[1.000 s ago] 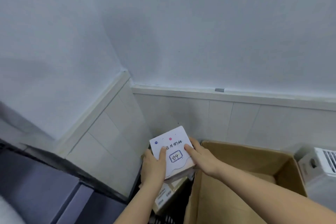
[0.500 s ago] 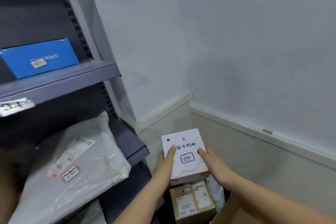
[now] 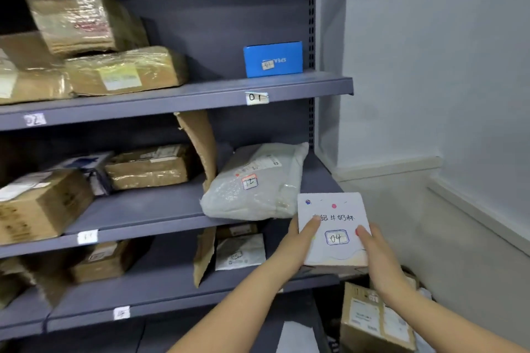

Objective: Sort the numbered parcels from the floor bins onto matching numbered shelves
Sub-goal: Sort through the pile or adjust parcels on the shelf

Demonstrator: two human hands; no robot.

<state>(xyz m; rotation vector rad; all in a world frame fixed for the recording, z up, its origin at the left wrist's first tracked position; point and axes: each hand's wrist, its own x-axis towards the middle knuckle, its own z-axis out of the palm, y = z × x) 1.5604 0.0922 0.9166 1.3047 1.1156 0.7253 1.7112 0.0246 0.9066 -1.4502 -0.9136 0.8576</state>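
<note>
1. Parcel [image 3: 334, 231], white, marked 04, held up in front of grey shelving [image 3: 200, 89], right end
2. Left hand [image 3: 295, 243] gripping its left edge, thumb on top
3. Right hand [image 3: 378, 261] gripping its right edge, thumb on top

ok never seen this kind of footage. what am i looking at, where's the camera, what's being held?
No machine here: a person works with bare hands, and the single camera is worn on their head, looking forward and down. The left hand and right hand together hold a white box with 04 handwritten on it. In front stands a grey shelf unit whose edges carry small number tags; one reads 01. On the shelves lie taped brown parcels, a blue box and a grey plastic mailer. More cardboard boxes sit low at the right.
</note>
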